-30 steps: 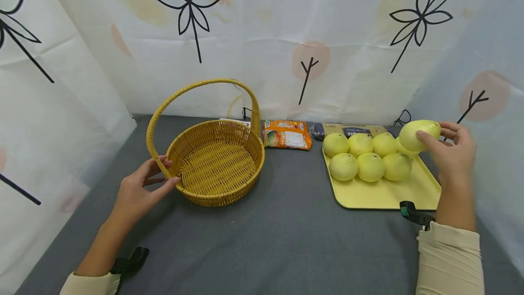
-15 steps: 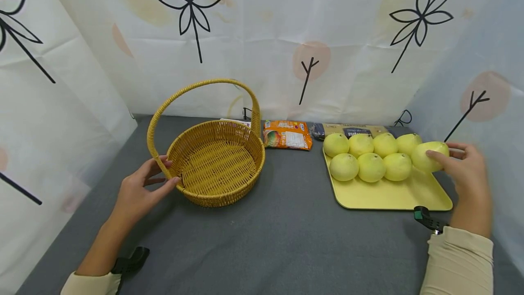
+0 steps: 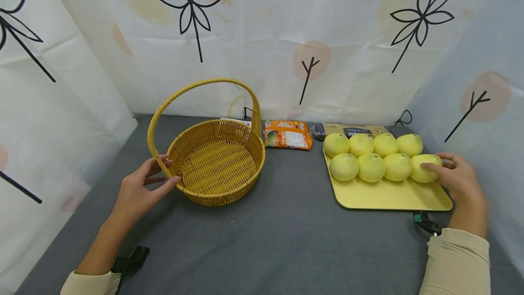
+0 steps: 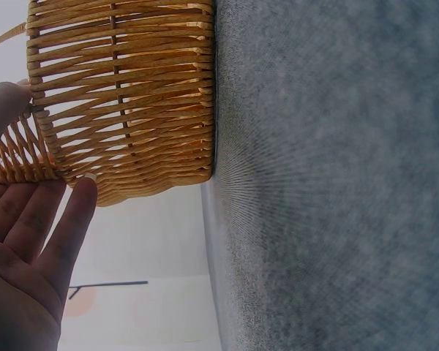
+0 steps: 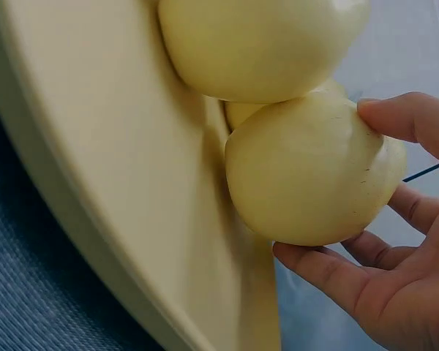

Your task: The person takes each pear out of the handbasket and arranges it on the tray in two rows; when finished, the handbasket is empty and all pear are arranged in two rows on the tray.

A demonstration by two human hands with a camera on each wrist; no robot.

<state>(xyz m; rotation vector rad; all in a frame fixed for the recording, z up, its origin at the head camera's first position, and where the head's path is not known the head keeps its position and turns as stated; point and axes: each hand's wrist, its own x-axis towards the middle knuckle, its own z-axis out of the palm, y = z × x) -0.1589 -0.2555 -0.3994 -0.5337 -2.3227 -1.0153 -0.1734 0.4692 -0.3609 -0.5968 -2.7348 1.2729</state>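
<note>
A round woven basket (image 3: 217,195) with a tall arched handle stands on the left of the table. My left hand (image 3: 137,190) grips it where the handle meets the rim; in the left wrist view the thumb and fingers (image 4: 71,227) lie on either side of the weave. On the right, my right hand (image 3: 460,179) holds a pale yellow-green melon (image 3: 425,168) at the right end of the front row on a yellow tray (image 3: 389,199). The right wrist view has thumb and fingers around this melon (image 5: 307,175), which touches its neighbour. Several similar melons (image 3: 371,167) form two rows.
An orange snack packet (image 3: 287,134) lies between basket and tray at the back. Behind the melons is a long beige-and-dark packet (image 3: 352,129). A white printed curtain (image 3: 262,49) hangs along the back and both sides. Dark grey cloth (image 3: 278,240) covers the table.
The right hand has brought the melon down from above the back row to the end of the front row. The tray's right front corner came into view. The left hand and basket stayed put.
</note>
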